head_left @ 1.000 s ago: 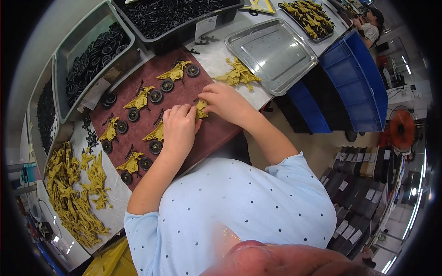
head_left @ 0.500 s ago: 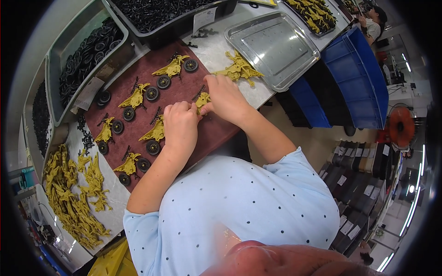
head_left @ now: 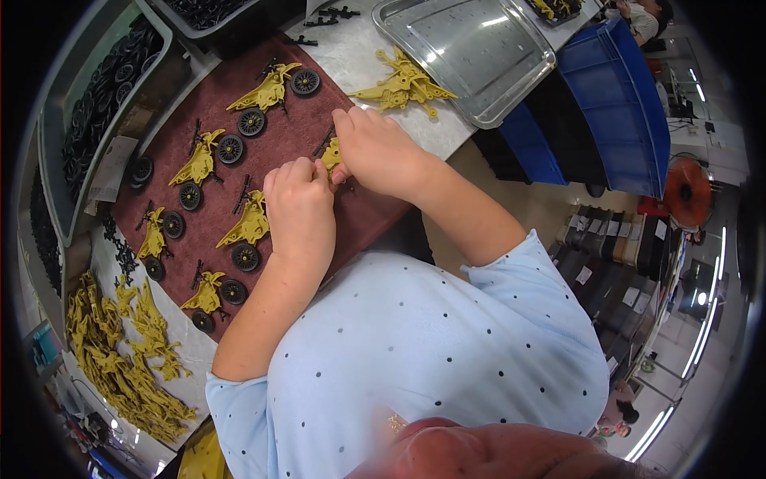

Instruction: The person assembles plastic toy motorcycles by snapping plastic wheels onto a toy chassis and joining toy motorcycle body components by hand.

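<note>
The left hand (head_left: 302, 199) and the right hand (head_left: 379, 153) are meeting over the right side of a maroon cloth (head_left: 307, 121), each grip pinching the small yellow piece (head_left: 332, 153) that is showing between them, partly hidden by the fingers. To their left, 5 yellow bike bodies (head_left: 266, 89) are lying on the cloth beside black wheels (head_left: 230, 149). Beyond the right hand, a yellow cluster (head_left: 403, 84) is resting on the tabletop (head_left: 355, 68), just beside a metal tray (head_left: 471, 52).
</note>
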Tool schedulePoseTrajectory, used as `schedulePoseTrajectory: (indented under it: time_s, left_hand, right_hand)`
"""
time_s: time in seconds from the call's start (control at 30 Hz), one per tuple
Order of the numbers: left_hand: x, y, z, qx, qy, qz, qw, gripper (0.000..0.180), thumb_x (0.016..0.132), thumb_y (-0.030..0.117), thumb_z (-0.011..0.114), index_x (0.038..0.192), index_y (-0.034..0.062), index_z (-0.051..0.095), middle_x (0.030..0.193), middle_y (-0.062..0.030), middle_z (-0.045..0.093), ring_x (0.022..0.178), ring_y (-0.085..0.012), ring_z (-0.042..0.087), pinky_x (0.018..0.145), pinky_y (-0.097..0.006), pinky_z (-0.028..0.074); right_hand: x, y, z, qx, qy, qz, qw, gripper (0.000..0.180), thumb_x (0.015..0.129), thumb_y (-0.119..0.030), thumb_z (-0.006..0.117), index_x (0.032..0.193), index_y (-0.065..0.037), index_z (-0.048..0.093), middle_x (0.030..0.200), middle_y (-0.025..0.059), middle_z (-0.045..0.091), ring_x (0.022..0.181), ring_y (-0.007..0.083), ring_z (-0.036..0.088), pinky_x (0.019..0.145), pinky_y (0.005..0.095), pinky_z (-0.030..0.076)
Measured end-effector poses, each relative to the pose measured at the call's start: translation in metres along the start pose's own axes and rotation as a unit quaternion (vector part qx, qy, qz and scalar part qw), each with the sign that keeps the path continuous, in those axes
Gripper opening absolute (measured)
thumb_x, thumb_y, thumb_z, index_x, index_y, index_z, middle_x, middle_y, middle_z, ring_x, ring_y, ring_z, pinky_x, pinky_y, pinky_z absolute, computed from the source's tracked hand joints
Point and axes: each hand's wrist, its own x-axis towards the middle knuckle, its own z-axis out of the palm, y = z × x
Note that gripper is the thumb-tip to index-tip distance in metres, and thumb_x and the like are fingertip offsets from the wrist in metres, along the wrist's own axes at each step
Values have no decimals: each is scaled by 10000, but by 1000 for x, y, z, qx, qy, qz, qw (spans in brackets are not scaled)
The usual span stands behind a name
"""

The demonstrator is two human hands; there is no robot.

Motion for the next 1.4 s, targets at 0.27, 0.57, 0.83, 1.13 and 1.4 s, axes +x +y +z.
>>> schedulePoseTrajectory:
  time_s: [0.27,0.57,0.83,1.13,1.4]
  left_hand:
    - [-6,-2,-7,-37,-11,-6,999,280,668,65,743,936,3,690,909,-83,652,835,-267,606,773,-380,449]
    - [-6,2,-4,4,-30,-7,1000,241,725,80,677,944,-20,672,888,-112,641,831,-261,598,799,-376,429]
    - [1,2,-4,-13,-46,-5,999,215,723,68,674,915,-31,675,796,-102,599,783,-258,575,755,-378,427]
    - [3,-6,-7,4,-53,21,998,266,662,110,755,910,25,711,810,-92,635,755,-254,595,691,-369,446]
    - [8,-4,-12,-118,-49,-49,991,291,628,105,783,869,-25,685,781,-146,627,732,-337,606,690,-402,491]
  right_hand:
    - [14,14,-22,228,-144,99,958,705,690,-303,820,1152,95,465,1015,198,622,919,311,617,753,372,485]
    - [48,1,-42,54,-276,49,958,447,656,-334,822,835,43,660,825,189,670,794,322,653,701,400,498]
    - [57,-7,-49,24,-339,42,940,371,703,-292,785,770,55,671,755,215,651,777,318,666,688,408,519]
    - [36,12,-39,120,-275,3,954,467,701,-327,784,871,89,656,909,225,659,881,350,637,748,403,506]
    - [21,-14,-19,32,-209,43,976,600,693,-355,792,1051,84,592,1069,205,584,1109,361,514,862,437,469]
